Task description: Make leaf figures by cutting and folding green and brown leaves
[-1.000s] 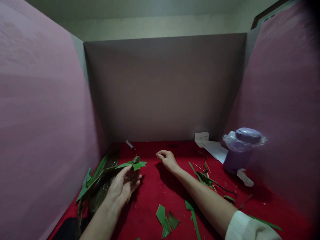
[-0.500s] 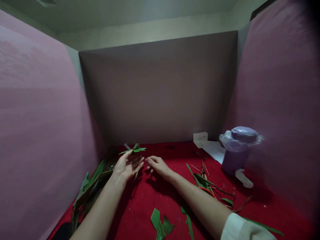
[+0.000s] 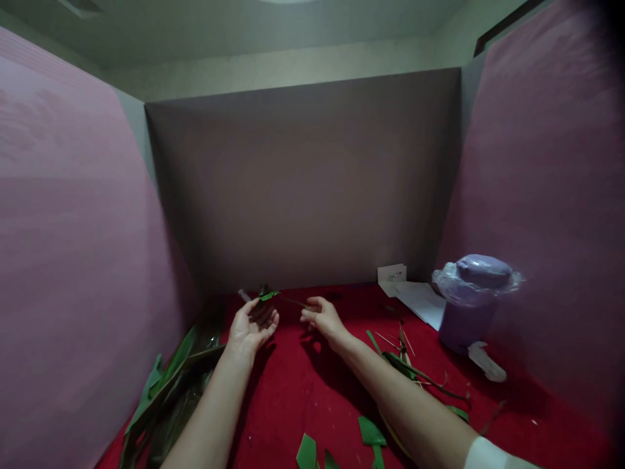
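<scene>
The left hand [image 3: 251, 327] holds a small, bright-green leaf piece [image 3: 269, 296] while the right hand [image 3: 325, 320] pinches a thin, brownish strip [image 3: 293, 301].

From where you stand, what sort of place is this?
Probably a small indoor craft booth: a red work surface enclosed by pink side panels and a grey back panel, with cut green leaf pieces lying about.

It's a boxed-in work booth inside a room, pink panels [image 3: 73, 228] rising on either side, a grey back panel [image 3: 303, 189] dead ahead, pale ceiling [image 3: 244, 29] above! Cut leaf pieces [image 3: 306, 451] scattered over the red worktop [image 3: 283, 391] give it a handicraft-corner look.
</scene>
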The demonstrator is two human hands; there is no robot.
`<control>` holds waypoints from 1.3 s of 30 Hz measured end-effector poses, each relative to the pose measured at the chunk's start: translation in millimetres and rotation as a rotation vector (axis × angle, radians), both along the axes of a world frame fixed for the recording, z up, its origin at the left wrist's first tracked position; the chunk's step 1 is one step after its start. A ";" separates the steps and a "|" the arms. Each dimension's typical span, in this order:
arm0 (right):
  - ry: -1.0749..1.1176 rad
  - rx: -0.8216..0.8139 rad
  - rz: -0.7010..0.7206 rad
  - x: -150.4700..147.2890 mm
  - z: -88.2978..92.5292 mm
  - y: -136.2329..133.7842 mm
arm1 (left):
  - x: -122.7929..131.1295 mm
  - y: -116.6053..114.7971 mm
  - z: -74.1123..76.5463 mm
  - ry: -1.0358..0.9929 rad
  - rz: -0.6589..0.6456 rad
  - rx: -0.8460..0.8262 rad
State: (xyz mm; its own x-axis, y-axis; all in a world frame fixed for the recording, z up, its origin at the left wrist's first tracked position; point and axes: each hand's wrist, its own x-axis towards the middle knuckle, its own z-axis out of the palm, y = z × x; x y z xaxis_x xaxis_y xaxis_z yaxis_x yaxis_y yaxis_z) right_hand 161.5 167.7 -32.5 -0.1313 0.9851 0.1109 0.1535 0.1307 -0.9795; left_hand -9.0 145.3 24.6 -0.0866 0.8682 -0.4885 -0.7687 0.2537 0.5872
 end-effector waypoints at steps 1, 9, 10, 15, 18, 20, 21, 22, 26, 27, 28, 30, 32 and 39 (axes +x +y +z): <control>-0.019 0.065 -0.074 4.7 1.0 4.8 | 0.4 3.4 -3.0 -0.013 0.007 -0.005; -0.244 0.356 -0.399 21.4 -8.2 13.5 | 9.8 42.7 -26.3 -0.031 0.047 0.010; -0.264 0.370 -0.415 21.4 -10.2 14.1 | 10.4 47.5 -29.2 -0.023 0.045 0.014; -0.341 0.401 -0.440 21.7 -17.0 18.5 | 11.0 62.7 -42.0 0.030 0.028 0.036; -0.370 0.404 -0.419 21.7 -19.1 20.0 | 12.4 63.0 -45.8 0.073 0.005 0.063; -0.382 0.405 -0.404 21.5 -20.2 20.3 | 14.8 60.0 -46.7 0.118 -0.019 0.080; -0.387 0.405 -0.398 21.4 -20.7 20.4 | 16.3 57.7 -47.0 0.147 -0.035 0.085; -0.391 0.406 -0.393 21.2 -21.3 20.5 | 17.6 55.1 -47.2 0.181 -0.052 0.088; -0.405 0.417 -0.373 19.9 -23.2 21.0 | 15.7 42.5 -47.5 0.369 -0.130 0.065; -0.408 0.421 -0.368 19.4 -23.5 21.1 | 12.3 39.7 -47.1 0.425 -0.139 0.059; -0.411 0.424 -0.362 18.9 -23.8 21.1 | 7.5 37.4 -46.4 0.483 -0.137 0.060; -0.416 0.430 -0.351 18.0 -24.3 21.0 | -4.4 34.7 -44.1 0.597 -0.100 0.092; -0.420 0.435 -0.343 17.1 -24.8 20.7 | -16.2 34.7 -41.3 0.704 -0.024 0.161; -0.427 0.452 -0.339 16.0 -25.2 20.7 | -15.2 43.4 -40.5 0.928 0.102 0.452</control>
State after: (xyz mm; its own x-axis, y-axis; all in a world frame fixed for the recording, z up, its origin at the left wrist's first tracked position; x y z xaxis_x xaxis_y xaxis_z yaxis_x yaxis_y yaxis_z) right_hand 177.5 188.4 -57.8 0.0512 0.8489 0.5261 0.6165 0.3876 -0.6853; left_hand -24.3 188.7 -15.9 -0.3458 0.9213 0.1779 0.0295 -0.1788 0.9834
